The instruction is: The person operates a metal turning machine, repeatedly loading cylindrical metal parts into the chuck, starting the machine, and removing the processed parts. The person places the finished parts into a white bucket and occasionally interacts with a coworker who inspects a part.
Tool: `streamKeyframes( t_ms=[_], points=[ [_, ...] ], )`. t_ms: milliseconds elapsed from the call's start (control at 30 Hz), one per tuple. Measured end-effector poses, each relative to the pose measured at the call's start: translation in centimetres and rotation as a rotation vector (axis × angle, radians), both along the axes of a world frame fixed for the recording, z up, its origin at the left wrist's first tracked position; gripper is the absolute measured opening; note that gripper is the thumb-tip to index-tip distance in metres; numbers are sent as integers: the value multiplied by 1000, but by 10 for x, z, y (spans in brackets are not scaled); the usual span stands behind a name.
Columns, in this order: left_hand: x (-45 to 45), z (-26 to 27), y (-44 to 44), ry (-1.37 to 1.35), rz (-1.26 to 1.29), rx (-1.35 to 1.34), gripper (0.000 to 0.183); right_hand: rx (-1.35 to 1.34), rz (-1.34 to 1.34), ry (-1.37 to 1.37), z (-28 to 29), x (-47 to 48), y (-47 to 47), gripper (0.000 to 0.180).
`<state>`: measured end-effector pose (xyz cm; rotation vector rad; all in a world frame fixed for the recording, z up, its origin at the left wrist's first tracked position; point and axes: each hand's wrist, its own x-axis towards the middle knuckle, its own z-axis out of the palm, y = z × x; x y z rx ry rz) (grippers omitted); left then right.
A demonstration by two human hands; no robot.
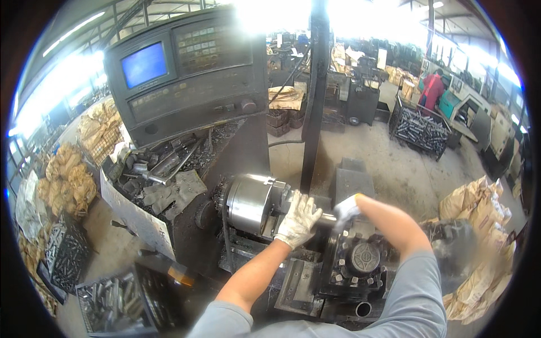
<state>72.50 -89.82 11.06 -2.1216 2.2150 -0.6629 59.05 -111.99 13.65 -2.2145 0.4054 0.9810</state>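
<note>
My left hand [299,217], in a soiled white work glove, curls over a metal bar [328,217] beside the jaws of the lathe chuck [249,204]. The bar's bright end shows between my two hands; the rest lies behind the left glove. My right hand [347,209], also gloved, is at that bright end and blurred by motion, its fingers mostly hidden. Whether it grips the bar is unclear. Just below my right forearm sits the square tool post [365,257] with several clamping bolts.
The control panel [211,72] with a lit screen rises behind the chuck. Dark gloves [175,194] and tools lie on a chip-covered ledge at left. Crates of metal parts [114,306] stand lower left, paper sacks [477,249] at right. A person in red [432,88] stands farther off.
</note>
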Motion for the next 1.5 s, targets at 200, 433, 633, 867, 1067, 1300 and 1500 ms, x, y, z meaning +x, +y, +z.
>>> streamKeyframes(
  t_ms=[200, 433, 633, 867, 1067, 1300, 1500],
  points=[
    [2, 8, 3, 37, -30, -53, 60, -307, -31, -149, 24, -38, 27, 65],
    [1, 6, 1, 258, -220, -369, 36, -1016, -646, -888, 87, -167, 68, 65],
    [-7, 2, 1, 201, -141, -267, 47, -510, -1438, -1339, 24, -365, 222, 66],
    [-10, 9, 3, 234, -90, -162, 52, -502, -2319, -276, -203, -512, 429, 30],
    [-12, 11, 8, 201, -83, -147, 55, -603, -1622, -784, -99, -460, 359, 48],
    [-9, 24, 23, 297, -181, -203, 62, -745, -579, -500, 67, -220, 327, 53],
    [-7, -32, 157, 748, -159, -310, 54, -456, -591, -970, 108, -222, 283, 42]
  ],
)
